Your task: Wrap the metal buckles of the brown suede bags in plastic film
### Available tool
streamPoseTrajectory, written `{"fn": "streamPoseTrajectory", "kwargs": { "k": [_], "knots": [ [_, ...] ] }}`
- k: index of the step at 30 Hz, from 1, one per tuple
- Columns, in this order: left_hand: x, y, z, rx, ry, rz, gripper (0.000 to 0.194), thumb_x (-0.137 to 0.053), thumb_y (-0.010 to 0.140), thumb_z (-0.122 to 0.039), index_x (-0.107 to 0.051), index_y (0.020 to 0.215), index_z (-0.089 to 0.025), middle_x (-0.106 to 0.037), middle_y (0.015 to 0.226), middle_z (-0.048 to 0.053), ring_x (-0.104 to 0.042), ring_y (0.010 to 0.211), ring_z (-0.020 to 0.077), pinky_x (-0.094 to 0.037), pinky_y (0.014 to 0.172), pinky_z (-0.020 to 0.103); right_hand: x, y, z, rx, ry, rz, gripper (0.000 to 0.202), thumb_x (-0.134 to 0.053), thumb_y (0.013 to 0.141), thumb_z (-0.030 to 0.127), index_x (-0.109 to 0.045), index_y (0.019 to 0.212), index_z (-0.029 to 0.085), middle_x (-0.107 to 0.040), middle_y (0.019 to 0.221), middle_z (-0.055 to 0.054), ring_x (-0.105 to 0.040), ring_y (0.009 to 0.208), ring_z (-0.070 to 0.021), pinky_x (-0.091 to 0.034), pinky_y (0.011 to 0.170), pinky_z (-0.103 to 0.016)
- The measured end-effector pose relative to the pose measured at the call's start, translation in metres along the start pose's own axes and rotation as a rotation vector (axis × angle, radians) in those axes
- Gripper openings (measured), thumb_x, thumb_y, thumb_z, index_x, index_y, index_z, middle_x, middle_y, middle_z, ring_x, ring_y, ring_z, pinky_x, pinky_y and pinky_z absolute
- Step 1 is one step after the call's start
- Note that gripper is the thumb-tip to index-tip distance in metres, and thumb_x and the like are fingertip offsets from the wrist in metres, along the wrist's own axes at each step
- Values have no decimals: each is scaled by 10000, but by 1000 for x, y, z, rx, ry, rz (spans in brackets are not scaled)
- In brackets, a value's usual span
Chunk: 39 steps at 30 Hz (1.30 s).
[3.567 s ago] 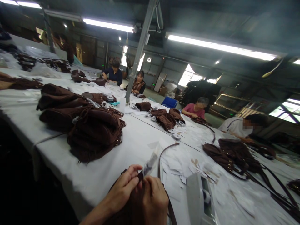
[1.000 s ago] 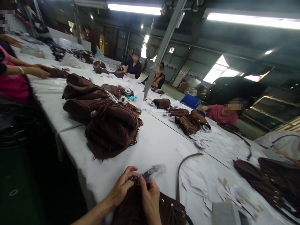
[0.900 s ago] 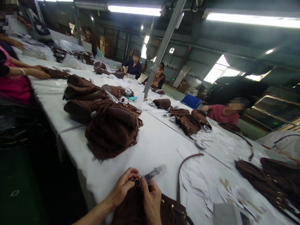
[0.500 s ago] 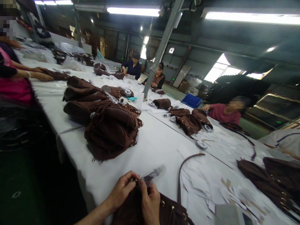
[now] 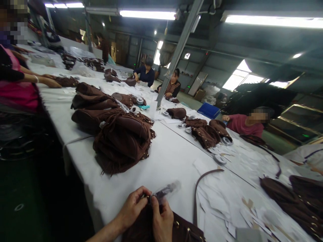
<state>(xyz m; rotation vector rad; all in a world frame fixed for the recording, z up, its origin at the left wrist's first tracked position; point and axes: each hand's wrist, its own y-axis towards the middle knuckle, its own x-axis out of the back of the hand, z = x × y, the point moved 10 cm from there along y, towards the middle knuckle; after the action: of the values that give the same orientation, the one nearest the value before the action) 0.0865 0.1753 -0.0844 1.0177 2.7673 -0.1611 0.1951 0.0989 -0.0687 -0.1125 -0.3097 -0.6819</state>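
At the table's front edge lies a dark brown bag (image 5: 185,229) with brass eyelets, partly cut off by the frame's bottom. My left hand (image 5: 133,206) pinches the bag's upper edge, thumb against forefinger, beside a small metal fitting. Close against it, my right hand (image 5: 163,216) is closed with its thumb pressed on the base of a dark piece in clear plastic wrap (image 5: 168,189), which sticks out above the fingers. What exactly lies under the fingertips is hidden. A brown strap (image 5: 196,193) curves up from the bag's right side.
A pile of brown fringed bags (image 5: 123,137) stands ahead on the white table (image 5: 166,151). Paper scraps (image 5: 212,198) spread to the right, with more bags (image 5: 297,201) beyond. A metal post (image 5: 174,57) rises mid-table. Co-workers sit or stand around, one in a pink apron (image 5: 19,94).
The view has shifted slightly, so the surroundings sit a little further right and lower. Both hands keep nearly the same pose at the bag's edge.
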Motion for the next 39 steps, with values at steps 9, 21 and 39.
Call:
{"fn": "streamPoseTrajectory", "kwargs": {
  "k": [9,21,39],
  "knots": [
    [0,-2,-2,-28,44,10,268,-544,845,-370,-622,1010,-174,-657,979,57,-578,955,219,-433,880,307,5,-3,15,82,-9,-40,262,-591,815,429,-665,872,185,-696,830,-51,-620,760,-220,-479,738,-316],
    [-8,0,-6,-105,118,75,315,-528,866,-421,-669,982,-164,-691,941,46,-594,908,218,-428,871,304,0,-9,20,200,48,-23,227,-527,868,350,-647,981,194,-674,939,-51,-603,887,-212,-467,799,-309],
    [2,1,6,-66,57,-42,363,-597,805,-464,-661,1024,-182,-703,990,52,-602,985,237,-465,906,330,2,-14,31,246,-18,-36,192,-503,877,313,-645,962,215,-653,968,-65,-595,938,-228,-452,856,-335]
  ]
}}
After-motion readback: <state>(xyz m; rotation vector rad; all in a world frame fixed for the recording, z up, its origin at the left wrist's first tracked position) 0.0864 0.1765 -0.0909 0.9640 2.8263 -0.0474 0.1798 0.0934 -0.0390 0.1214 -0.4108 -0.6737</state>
